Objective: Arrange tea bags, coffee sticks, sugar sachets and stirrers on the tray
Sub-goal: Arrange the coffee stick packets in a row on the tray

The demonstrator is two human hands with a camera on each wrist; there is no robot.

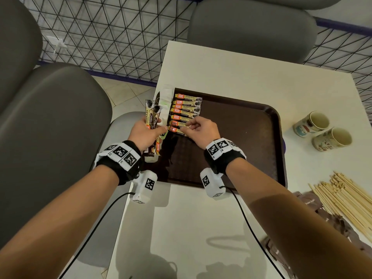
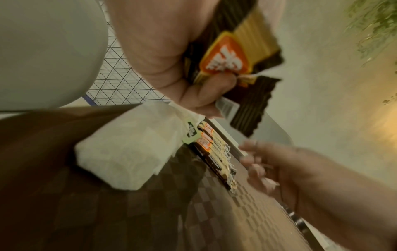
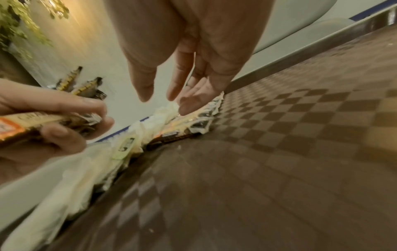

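A dark brown tray (image 1: 241,137) lies on the white table. Several coffee sticks (image 1: 186,107) lie side by side in a column on its left part. White tea bags (image 1: 166,101) run along the tray's left edge. My left hand (image 1: 145,131) grips a bundle of coffee sticks (image 1: 153,113) upright, just left of the tray. My right hand (image 1: 193,127) hovers over the nearest sticks of the column, fingers relaxed and holding nothing. The right wrist view shows its straight fingers (image 3: 189,101) just above the coffee sticks (image 3: 193,122). Wooden stirrers (image 1: 346,196) and brown sachets (image 1: 332,218) lie at the table's right.
Two paper cups (image 1: 311,123) (image 1: 332,138) stand right of the tray. Grey chairs (image 1: 50,127) stand to the left and behind the table. A black wire mesh fence (image 1: 110,37) runs behind. The tray's middle and right (image 1: 251,158) are bare.
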